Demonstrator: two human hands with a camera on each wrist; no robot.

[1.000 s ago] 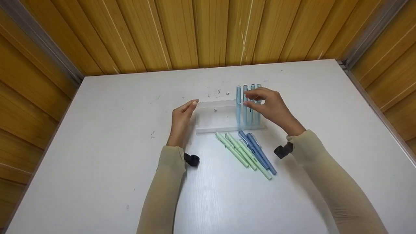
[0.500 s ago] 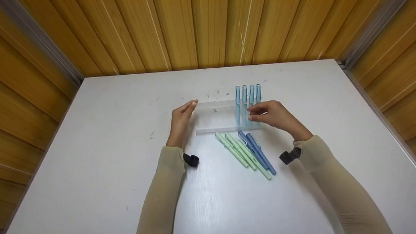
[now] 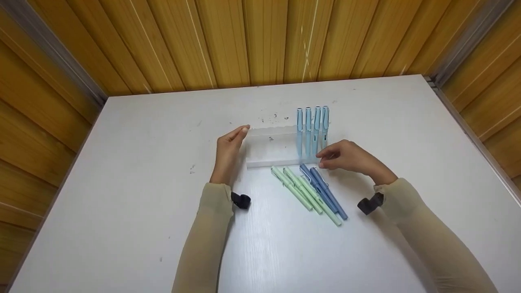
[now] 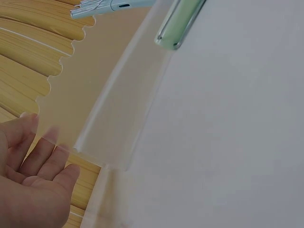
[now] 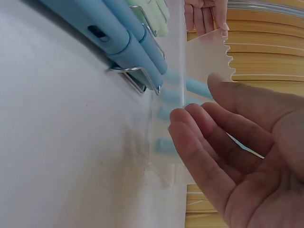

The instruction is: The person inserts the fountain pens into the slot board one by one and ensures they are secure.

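My left hand pinches the left end of a clear pen stand with a scalloped top edge; through the plastic its fingers show behind the sheet. Several light blue pens stand upright, caps up, side by side at the stand's right end. My right hand is at the stand's lower right corner, fingers loosely bent and holding nothing. In the right wrist view its fingertips are right at the front lip. Three green pens and two dark blue pens lie slanted before the stand.
The white table carries small dark marks, some behind the stand. Yellow wood-look panels rise behind it and at both sides. A black wrist camera sits at the left cuff, another at the right.
My right hand has come down from the light blue pens' caps to the stand's lower right corner, uncovering the pens. The left hand keeps its hold; the lying pens are unmoved.
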